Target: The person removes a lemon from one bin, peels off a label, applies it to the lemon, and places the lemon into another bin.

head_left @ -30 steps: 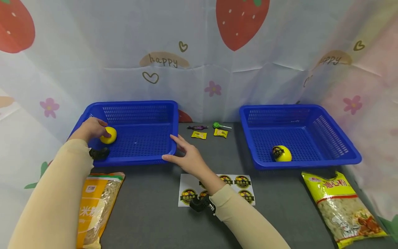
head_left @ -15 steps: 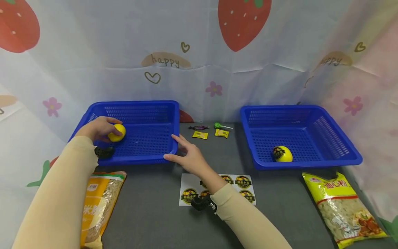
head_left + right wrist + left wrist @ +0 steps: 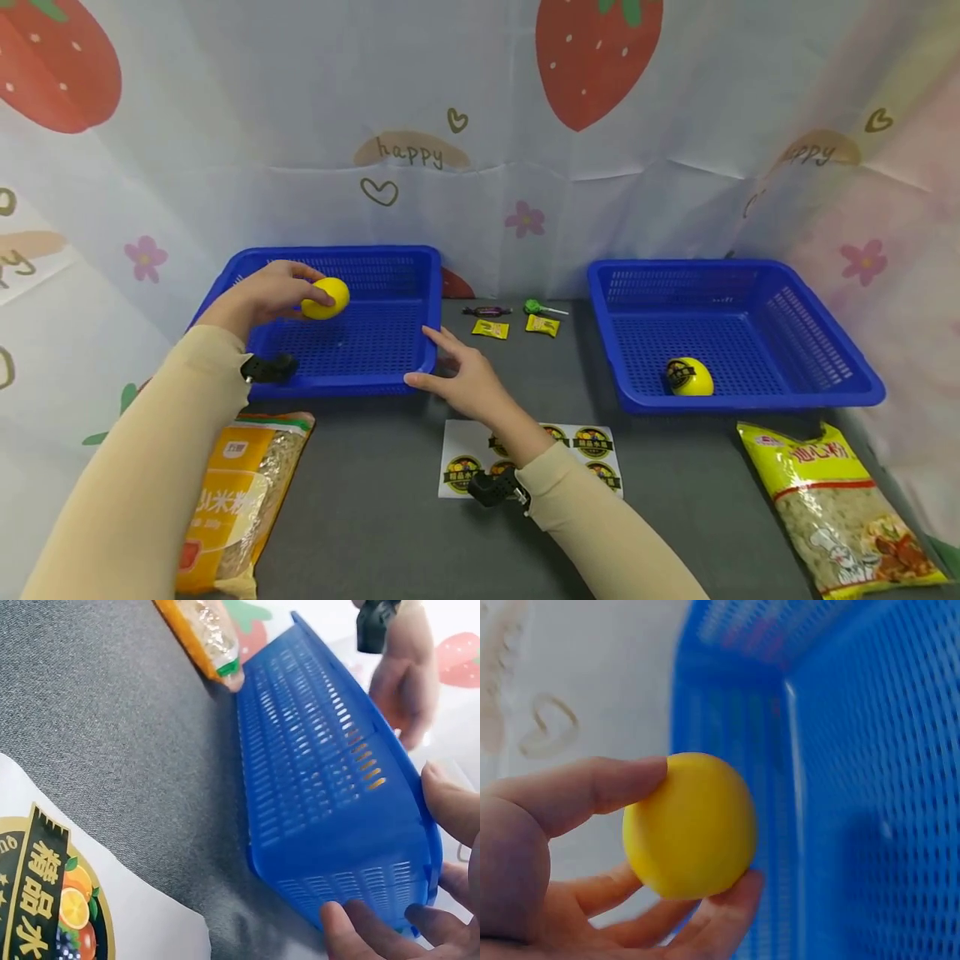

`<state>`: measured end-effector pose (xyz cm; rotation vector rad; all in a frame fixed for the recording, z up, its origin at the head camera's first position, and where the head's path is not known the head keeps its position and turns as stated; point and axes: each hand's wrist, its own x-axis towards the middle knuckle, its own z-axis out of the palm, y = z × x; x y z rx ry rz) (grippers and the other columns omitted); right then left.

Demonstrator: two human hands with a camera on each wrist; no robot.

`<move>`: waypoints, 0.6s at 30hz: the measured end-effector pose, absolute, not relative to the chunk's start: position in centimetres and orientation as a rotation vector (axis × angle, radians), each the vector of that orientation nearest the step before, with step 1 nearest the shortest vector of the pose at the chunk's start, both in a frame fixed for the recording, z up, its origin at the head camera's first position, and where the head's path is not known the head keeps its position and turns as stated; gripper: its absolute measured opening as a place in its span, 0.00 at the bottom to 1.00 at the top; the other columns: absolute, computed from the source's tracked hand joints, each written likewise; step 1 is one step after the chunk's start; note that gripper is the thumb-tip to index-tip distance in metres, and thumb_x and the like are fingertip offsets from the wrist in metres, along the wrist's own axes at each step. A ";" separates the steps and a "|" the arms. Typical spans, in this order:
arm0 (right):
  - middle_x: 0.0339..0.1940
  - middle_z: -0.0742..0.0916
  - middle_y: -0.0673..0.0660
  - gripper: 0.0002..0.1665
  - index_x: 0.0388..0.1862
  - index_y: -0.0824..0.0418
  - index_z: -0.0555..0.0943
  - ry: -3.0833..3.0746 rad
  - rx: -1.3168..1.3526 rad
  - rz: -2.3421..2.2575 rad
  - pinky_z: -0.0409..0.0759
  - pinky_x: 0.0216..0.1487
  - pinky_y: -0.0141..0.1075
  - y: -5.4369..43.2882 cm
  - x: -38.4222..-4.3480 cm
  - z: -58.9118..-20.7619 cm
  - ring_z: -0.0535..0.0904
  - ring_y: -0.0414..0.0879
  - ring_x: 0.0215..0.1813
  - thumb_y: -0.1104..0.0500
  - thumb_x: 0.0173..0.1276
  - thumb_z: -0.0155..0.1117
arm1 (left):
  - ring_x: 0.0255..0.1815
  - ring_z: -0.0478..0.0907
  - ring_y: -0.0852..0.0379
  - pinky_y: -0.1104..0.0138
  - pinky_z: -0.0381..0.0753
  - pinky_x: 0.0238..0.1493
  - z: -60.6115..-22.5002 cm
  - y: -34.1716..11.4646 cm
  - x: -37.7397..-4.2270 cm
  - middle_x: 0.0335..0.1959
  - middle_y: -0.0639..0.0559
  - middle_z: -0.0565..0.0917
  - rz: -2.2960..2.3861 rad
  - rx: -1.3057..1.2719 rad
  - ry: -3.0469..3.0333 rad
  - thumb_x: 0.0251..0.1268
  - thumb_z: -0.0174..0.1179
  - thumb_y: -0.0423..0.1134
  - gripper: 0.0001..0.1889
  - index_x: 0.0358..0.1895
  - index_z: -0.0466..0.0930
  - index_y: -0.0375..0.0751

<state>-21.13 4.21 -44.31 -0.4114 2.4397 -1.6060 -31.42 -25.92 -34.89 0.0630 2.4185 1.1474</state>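
While the left hand point(image 3: 279, 290) grasped the yellow ball point(image 3: 333, 298), partly finger-hidden, over the left basket point(image 3: 345, 387), the right hand point(image 3: 467, 377) gripped its front-right corner; sticker sheet point(image 3: 457, 450) was partly blocked.

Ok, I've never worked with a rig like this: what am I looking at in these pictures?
There's no machine: a person works with two bare hands. The wide picture comes from a camera on their head; the two close ones come from a camera on each wrist.

The left hand holds a yellow ball over the left basket. The right hand grips that basket's near right corner.

On the grey table, the right basket holds another yellow ball with a dark sticker. Between the baskets lie wrapped sweets and a lollipop. Nearer are a sticker sheet, partly under the right arm, and two food bags, one on the left, one on the right.
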 end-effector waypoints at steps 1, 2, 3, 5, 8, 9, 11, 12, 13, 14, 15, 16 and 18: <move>0.83 0.59 0.48 0.48 0.80 0.40 0.62 2.438 -0.409 -1.604 0.77 0.65 0.52 4.2 -21.1 -44.3 0.74 0.59 0.72 0.41 0.64 0.72 | 0.67 0.67 0.34 0.44 0.70 0.69 -34.7 -25.5 -31.1 0.72 0.28 0.61 1.155 0.082 2.427 0.72 0.61 0.41 0.35 0.75 0.57 0.28; 0.83 0.59 0.48 0.49 0.81 0.41 0.61 2.435 -0.409 -1.601 0.77 0.65 0.53 4.2 -21.1 -44.3 0.74 0.59 0.72 0.40 0.65 0.72 | 0.66 0.67 0.35 0.43 0.70 0.69 -34.5 -25.1 -30.8 0.72 0.29 0.62 1.165 0.103 2.437 0.72 0.60 0.40 0.34 0.75 0.59 0.30; 0.83 0.59 0.49 0.49 0.81 0.41 0.61 2.432 -0.408 -1.600 0.78 0.65 0.53 4.2 -21.1 -44.2 0.74 0.60 0.72 0.40 0.65 0.72 | 0.66 0.67 0.35 0.44 0.70 0.69 -34.2 -24.6 -30.3 0.72 0.30 0.62 1.176 0.125 2.442 0.73 0.60 0.40 0.34 0.76 0.60 0.32; 0.84 0.59 0.49 0.49 0.81 0.42 0.61 2.425 -0.408 -1.601 0.78 0.65 0.52 4.2 -21.1 -44.2 0.74 0.60 0.71 0.39 0.65 0.71 | 0.65 0.68 0.37 0.45 0.71 0.68 -33.6 -23.6 -29.5 0.73 0.32 0.63 1.194 0.169 2.450 0.73 0.60 0.41 0.33 0.76 0.62 0.35; 0.84 0.58 0.49 0.48 0.80 0.41 0.61 2.406 -0.410 -1.607 0.78 0.65 0.52 4.3 -21.1 -44.1 0.74 0.61 0.71 0.39 0.65 0.71 | 0.64 0.69 0.40 0.47 0.71 0.67 -33.0 -22.3 -28.0 0.73 0.34 0.65 1.245 0.219 2.429 0.74 0.59 0.42 0.33 0.78 0.61 0.37; 0.84 0.58 0.49 0.47 0.80 0.41 0.62 2.402 -0.408 -1.609 0.78 0.65 0.52 4.3 -21.1 -44.1 0.74 0.61 0.71 0.39 0.65 0.71 | 0.64 0.69 0.40 0.48 0.71 0.67 -32.9 -22.0 -27.6 0.72 0.34 0.66 1.258 0.226 2.423 0.75 0.59 0.43 0.34 0.78 0.59 0.37; 0.84 0.59 0.50 0.47 0.80 0.42 0.62 2.394 -0.408 -1.610 0.77 0.65 0.52 4.3 -21.1 -44.0 0.74 0.61 0.71 0.41 0.66 0.71 | 0.63 0.71 0.41 0.48 0.70 0.68 -32.8 -21.4 -26.7 0.71 0.34 0.67 1.298 0.222 2.407 0.75 0.59 0.44 0.35 0.78 0.58 0.35; 0.84 0.59 0.50 0.46 0.80 0.41 0.63 2.387 -0.403 -1.611 0.77 0.65 0.53 4.4 -21.0 -43.9 0.74 0.61 0.71 0.41 0.66 0.71 | 0.63 0.72 0.41 0.49 0.71 0.68 -32.8 -21.2 -26.3 0.70 0.34 0.68 1.317 0.220 2.400 0.75 0.59 0.45 0.35 0.78 0.57 0.34; 0.83 0.59 0.50 0.46 0.80 0.42 0.63 2.386 -0.398 -1.608 0.77 0.65 0.53 4.4 -21.0 -43.9 0.75 0.61 0.71 0.41 0.66 0.71 | 0.63 0.73 0.41 0.49 0.70 0.69 -32.9 -21.1 -25.9 0.70 0.34 0.69 1.338 0.218 2.396 0.75 0.59 0.45 0.35 0.77 0.57 0.34; 0.83 0.60 0.50 0.45 0.79 0.41 0.64 2.385 -0.387 -1.607 0.77 0.65 0.53 4.5 -21.0 -43.8 0.75 0.60 0.71 0.41 0.66 0.71 | 0.62 0.74 0.42 0.50 0.71 0.69 -32.9 -20.9 -25.6 0.69 0.34 0.69 1.354 0.216 2.398 0.75 0.60 0.46 0.35 0.76 0.58 0.33; 0.83 0.61 0.50 0.45 0.79 0.42 0.64 2.385 -0.375 -1.606 0.77 0.65 0.53 4.6 -21.0 -43.6 0.75 0.59 0.71 0.41 0.66 0.71 | 0.61 0.75 0.42 0.51 0.73 0.68 -33.0 -20.7 -25.2 0.68 0.34 0.70 1.371 0.220 2.402 0.75 0.60 0.47 0.34 0.75 0.59 0.33; 0.82 0.62 0.50 0.45 0.79 0.42 0.64 2.389 -0.363 -1.602 0.77 0.65 0.53 4.7 -21.0 -43.5 0.75 0.58 0.71 0.41 0.66 0.71 | 0.60 0.76 0.42 0.53 0.74 0.66 -33.0 -20.6 -24.8 0.68 0.35 0.71 1.384 0.223 2.409 0.75 0.60 0.47 0.33 0.74 0.61 0.33; 0.81 0.65 0.50 0.45 0.79 0.42 0.65 2.411 -0.341 -1.594 0.77 0.65 0.54 4.9 -20.9 -43.0 0.74 0.57 0.72 0.39 0.66 0.70 | 0.58 0.76 0.43 0.57 0.76 0.63 -33.2 -20.3 -24.0 0.67 0.36 0.73 1.407 0.242 2.432 0.75 0.60 0.49 0.32 0.73 0.63 0.34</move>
